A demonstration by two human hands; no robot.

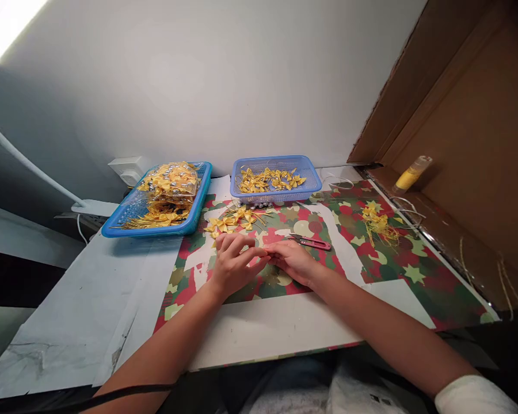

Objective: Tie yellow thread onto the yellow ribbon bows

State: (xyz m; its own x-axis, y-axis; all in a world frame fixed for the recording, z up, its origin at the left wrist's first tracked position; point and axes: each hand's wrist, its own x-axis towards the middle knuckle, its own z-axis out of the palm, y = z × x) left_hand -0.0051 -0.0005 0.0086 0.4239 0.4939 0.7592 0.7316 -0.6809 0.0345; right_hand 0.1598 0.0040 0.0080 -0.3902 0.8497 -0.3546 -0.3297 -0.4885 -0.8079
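My left hand [236, 263] and my right hand [297, 261] meet over the patterned mat, thumbs and fingertips pinched together at one spot. Whatever lies between the fingertips is too small to make out. Just beyond my left hand is a loose group of yellow ribbon bows [231, 221] with thin golden stems. A pair of pink-handled thread snips [316, 244] lies behind my right hand, apart from it. Several silver beads [259, 205] sit behind the bows, in front of the light blue basket [276, 196].
At the back left, a blue basket [112, 231] holds stemmed bows and a clear bag of bows and beads. The light blue basket contains more bows. Tangled yellow thread [380, 225] lies at right. A yellow-filled tube [412, 174] stands by the cardboard wall [470, 144].
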